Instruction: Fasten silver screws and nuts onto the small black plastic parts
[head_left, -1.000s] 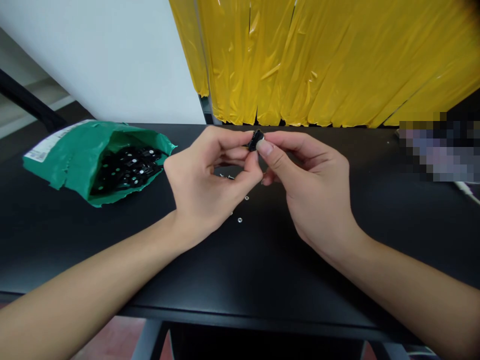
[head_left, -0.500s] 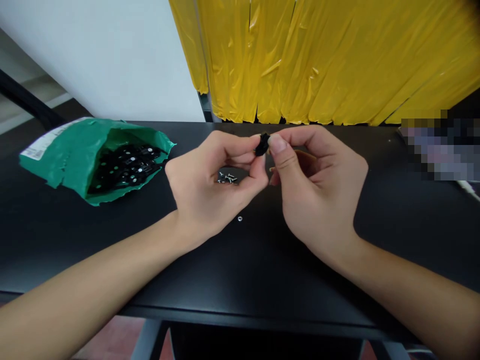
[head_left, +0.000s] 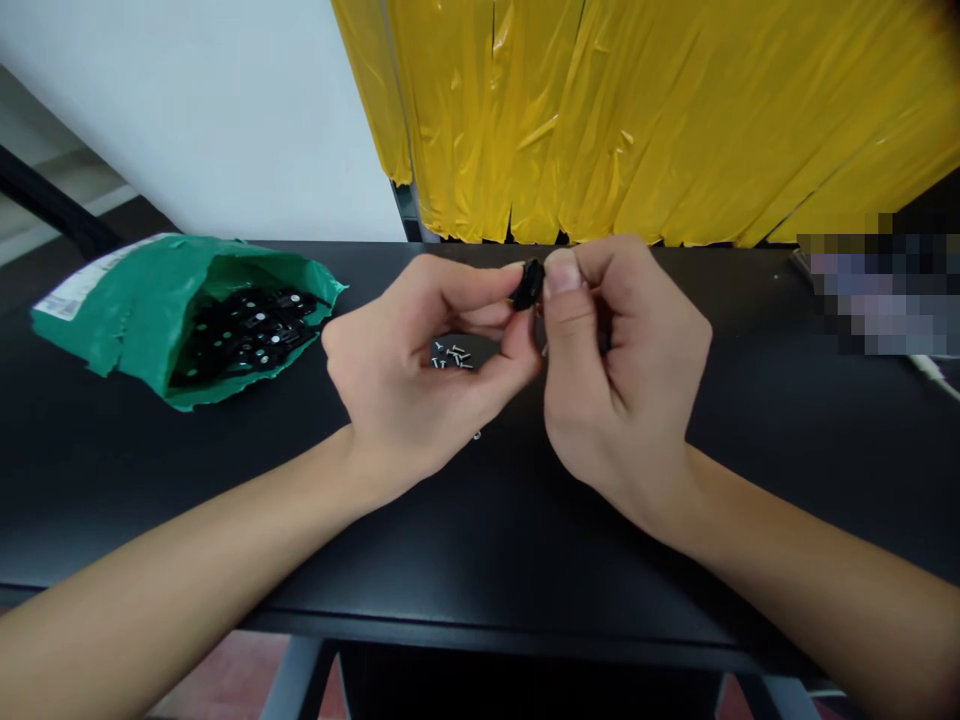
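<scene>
Between thumb and fingertips, my left hand [head_left: 405, 370] pinches a small black part [head_left: 528, 284] above the table. The part's exact kind is not clear. My right hand [head_left: 626, 380] is closed at the part's right side, its thumb and bent forefinger pressed together. Whether those fingers grip the black part or something smaller is hidden. Through the loop of my left hand, several small silver screws [head_left: 456, 352] show lying on the table. A small nut or washer [head_left: 476, 435] is partly covered by the edge of my left hand.
On the left of the black table [head_left: 480, 570] lies a torn green bag [head_left: 142, 310], its mouth open and several black pieces [head_left: 255, 325] inside. A yellow plastic sheet [head_left: 637, 120] hangs behind. A blurred-out object [head_left: 885, 295] sits at the right, with a white cable [head_left: 934, 375].
My right hand has shifted slightly left and its fingers have curled in more tightly. The black part has turned a little in my left fingers. The view has moved slightly.
</scene>
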